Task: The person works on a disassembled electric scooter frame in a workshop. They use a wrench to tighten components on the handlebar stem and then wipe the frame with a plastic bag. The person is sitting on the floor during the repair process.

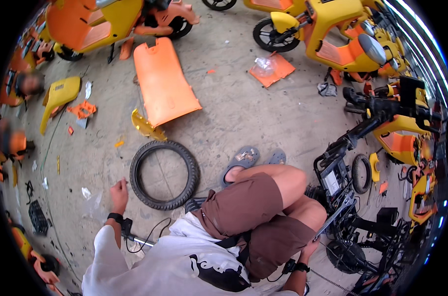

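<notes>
My left hand (119,195) hangs over the floor, just left of a loose black tyre (194,170). Its fingers are curled, and I cannot make out whether anything small is in them. Beside my right knee, my right hand (309,247) is partly hidden by my leg. Its fingers close at the lower end of a long silver metal bar (336,218), which slants up along a stripped black scooter frame (332,170). A black wheel (346,256) lies low on that frame, to the right of the hand.
An orange body panel (165,84) and a yellow curved piece (147,127) lie beyond the tyre. Yellow-orange scooters (327,34) stand along the far side and right. A yellow panel (61,96), orange scraps (82,109) and a black crate-like part (38,217) litter the left.
</notes>
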`<state>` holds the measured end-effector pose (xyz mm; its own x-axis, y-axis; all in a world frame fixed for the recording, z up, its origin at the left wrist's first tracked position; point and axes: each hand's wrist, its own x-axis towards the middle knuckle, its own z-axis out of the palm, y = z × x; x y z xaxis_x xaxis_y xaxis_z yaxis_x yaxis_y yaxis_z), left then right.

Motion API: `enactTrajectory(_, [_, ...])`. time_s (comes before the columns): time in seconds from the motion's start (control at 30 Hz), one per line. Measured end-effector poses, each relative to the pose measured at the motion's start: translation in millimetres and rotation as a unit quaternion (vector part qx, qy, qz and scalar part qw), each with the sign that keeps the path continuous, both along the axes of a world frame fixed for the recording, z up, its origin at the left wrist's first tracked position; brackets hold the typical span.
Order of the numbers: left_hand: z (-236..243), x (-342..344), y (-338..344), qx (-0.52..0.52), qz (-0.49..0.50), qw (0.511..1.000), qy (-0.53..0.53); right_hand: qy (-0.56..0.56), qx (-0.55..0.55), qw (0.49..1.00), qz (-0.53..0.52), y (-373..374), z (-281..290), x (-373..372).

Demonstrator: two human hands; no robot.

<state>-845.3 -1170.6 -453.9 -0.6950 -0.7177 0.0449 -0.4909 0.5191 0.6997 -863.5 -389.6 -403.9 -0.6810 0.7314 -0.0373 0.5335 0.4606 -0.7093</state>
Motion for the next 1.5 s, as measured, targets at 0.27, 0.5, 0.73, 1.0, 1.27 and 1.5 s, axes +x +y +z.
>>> enactTrajectory(0.27, [62,-168,112,0.022,-0.316,0.945,0.078,0.096,0.169,0.979,-0.060,-31,35,41])
enactTrajectory(0.5, [47,-200,135,0.052,-0.388,0.918,-0.056,0.260,-0.122,0.954,-0.091,-82,170,65])
enactTrajectory(0.73, [21,-227,172,0.051,-0.554,0.805,-0.205,0.270,0.291,0.832,0.386,-135,392,55])
enactTrajectory(1.0, [-7,-215,177,0.043,-0.567,0.770,-0.289,0.145,0.358,0.771,0.506,-170,464,41])
enactTrajectory(1.27, [-37,-169,122,0.090,-0.484,0.770,-0.407,0.080,0.343,0.778,0.520,-157,475,37])
enactTrajectory(1.5, [-44,-158,110,0.130,-0.430,0.770,-0.453,0.058,0.326,0.768,0.548,-154,483,19])
